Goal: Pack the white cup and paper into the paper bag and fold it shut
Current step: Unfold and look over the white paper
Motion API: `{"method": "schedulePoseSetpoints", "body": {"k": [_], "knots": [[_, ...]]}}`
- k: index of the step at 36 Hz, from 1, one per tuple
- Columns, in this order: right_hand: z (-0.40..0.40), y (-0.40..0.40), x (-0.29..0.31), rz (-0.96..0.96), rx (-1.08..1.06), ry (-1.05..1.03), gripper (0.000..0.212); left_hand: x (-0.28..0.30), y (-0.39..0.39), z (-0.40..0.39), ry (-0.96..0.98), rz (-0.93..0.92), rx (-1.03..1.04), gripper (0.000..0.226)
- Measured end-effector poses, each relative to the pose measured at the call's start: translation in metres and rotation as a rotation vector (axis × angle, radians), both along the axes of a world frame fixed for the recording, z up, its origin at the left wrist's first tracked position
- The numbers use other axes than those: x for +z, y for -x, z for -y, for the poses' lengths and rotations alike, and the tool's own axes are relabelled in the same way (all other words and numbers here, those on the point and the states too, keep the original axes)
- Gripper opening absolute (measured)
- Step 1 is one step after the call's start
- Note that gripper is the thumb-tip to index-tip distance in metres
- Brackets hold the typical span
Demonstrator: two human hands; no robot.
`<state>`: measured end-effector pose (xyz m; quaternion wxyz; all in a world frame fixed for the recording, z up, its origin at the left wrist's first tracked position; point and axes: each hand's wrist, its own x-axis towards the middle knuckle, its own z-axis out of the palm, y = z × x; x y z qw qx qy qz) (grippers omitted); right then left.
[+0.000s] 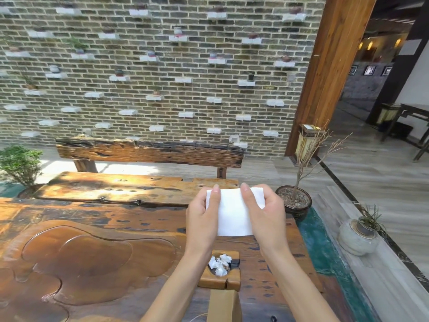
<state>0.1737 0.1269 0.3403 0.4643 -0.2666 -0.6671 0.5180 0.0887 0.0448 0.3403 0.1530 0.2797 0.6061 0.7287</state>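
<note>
Both hands hold a white sheet of paper [234, 214] up above the wooden table [97, 219]. My left hand [202, 217] grips its left edge, thumb across the front. My right hand [264, 217] grips the right side the same way. The brown paper bag [224, 305] lies at the near table edge, between my forearms, partly cut off by the frame. No white cup is visible.
A small wooden holder [220, 281] with crumpled white scraps [219, 264] sits just beyond the bag. A carved basin [92, 259] fills the table's left. A bench [148, 152] stands behind; potted plants [293, 198] and a ceramic jar [357, 238] stand at the right.
</note>
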Motion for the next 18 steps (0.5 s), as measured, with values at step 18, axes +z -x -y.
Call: {"method": "schedulePoseSetpoints", "body": {"k": [18], "knots": [[-0.009, -0.014, -0.011, 0.001, -0.005, -0.074, 0.068, -0.009, 0.018, -0.001, 0.058, -0.298, 0.020, 0.028]]}}
